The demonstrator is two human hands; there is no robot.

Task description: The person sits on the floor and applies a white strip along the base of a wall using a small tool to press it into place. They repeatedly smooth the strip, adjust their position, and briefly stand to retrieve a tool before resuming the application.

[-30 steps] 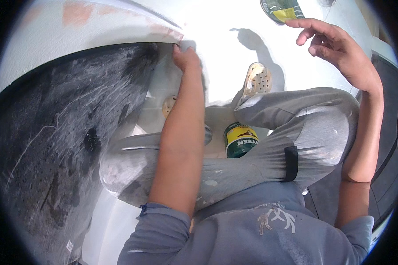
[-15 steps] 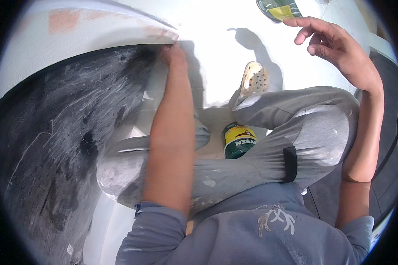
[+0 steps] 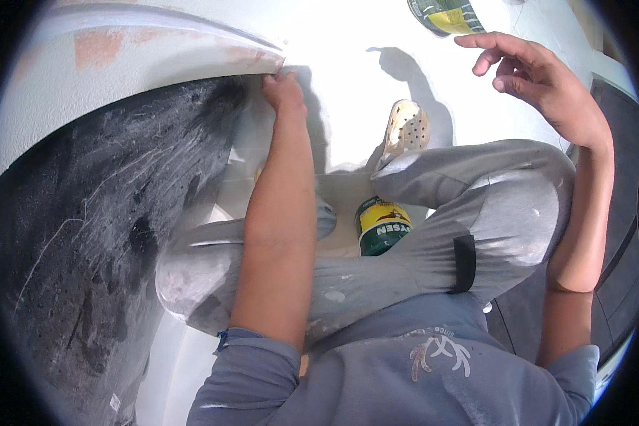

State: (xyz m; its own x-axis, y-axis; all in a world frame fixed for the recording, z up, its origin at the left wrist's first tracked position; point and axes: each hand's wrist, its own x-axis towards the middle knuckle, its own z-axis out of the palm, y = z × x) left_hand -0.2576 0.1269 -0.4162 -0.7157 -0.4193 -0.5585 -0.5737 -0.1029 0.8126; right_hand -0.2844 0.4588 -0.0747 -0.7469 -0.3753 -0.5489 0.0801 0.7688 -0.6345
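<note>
My left hand (image 3: pixel 282 91) is up at the lip of the white panel (image 3: pixel 142 53), right where its lower edge meets the dark scuffed surface (image 3: pixel 99 234) beneath it. The fingers are curled tight against that edge. They may be pinching a small scrap of sanding paper, but the hand covers whatever is under it, so I cannot tell whether it grips anything or just presses. The arm is stretched nearly straight so I can lean weight into that corner, which has bare orange-brown patches along it.

My right hand (image 3: pixel 539 78) is out to the side, open and loose, fingers half spread and holding nothing. It floats over the white floor (image 3: pixel 348 85), probably to keep my balance while I lean left.

I am sitting with my legs folded in grey dusty trousers (image 3: pixel 476 234). A green and yellow tin (image 3: pixel 381 226) stands in the gap between my knees, close enough for either hand and wedged so it cannot tip. A pale perforated sandal (image 3: pixel 407 128) shows beyond my knee, sole up. Another tin (image 3: pixel 447 14) sits at the top edge, near my right hand but not touching it.
</note>
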